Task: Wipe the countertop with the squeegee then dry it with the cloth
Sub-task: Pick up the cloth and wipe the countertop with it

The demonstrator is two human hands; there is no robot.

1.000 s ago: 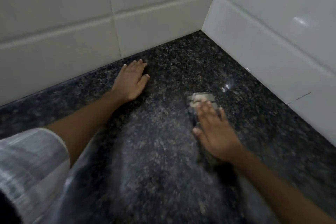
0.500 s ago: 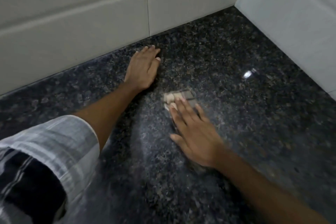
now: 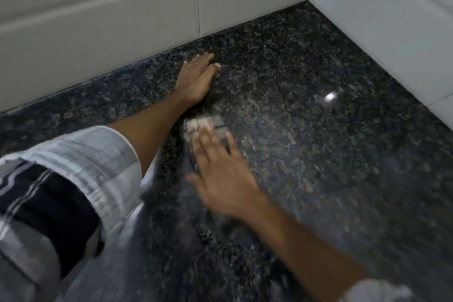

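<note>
Currently on the drying step, judging by what's under the palm: right hand (image 3: 220, 174) has its fingers (image 3: 208, 140) straight and spread, pressing flat on a small folded checked cloth (image 3: 204, 126). No pinch or curl visible, just downward pressure. The cloth's far end pokes out beyond the fingertips; the rest is hidden under the hand and blurred, so its full extent is unclear.

Left hand (image 3: 196, 78) lies flat on the countertop (image 3: 306, 154), fingers extended and together, holding nothing, reads as a brace. It's beyond the cloth, close to the tiled back wall (image 3: 98, 32); the cloth is near the left wrist, apart from it.

Squeegee isn't in view.

Next move, my guess: keep palm pressure and sweep the cloth over the countertop right of the cloth, toward the side wall (image 3: 392, 19). Risk is the cloth slipping out from under flat fingers.
</note>
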